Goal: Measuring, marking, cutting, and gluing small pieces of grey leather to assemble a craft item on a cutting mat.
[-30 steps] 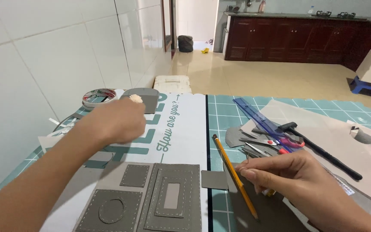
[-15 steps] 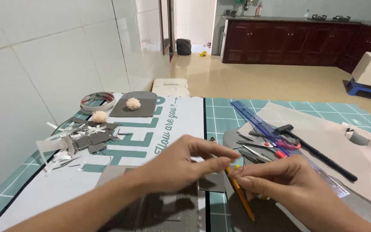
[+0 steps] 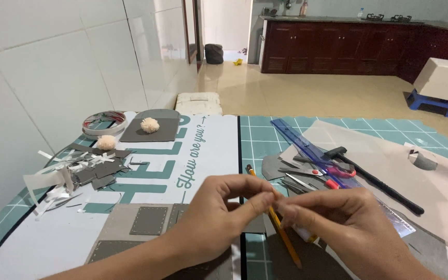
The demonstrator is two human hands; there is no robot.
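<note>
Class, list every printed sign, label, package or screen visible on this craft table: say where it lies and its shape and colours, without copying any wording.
Printed poster: flat under the felt pieces, left of the green cutting mat; white rectangle, large teal lettering, black edge.
No packages, labels or screens show.

Matt grey felt pieces [image 3: 149, 220], glossy wall tiles [image 3: 53, 67], wooden pencil [image 3: 285, 239]

A big white printed sheet [image 3: 146, 176] with teal letters lies flat on the left part of the bench [image 3: 265, 132], partly under grey pieces.
</note>
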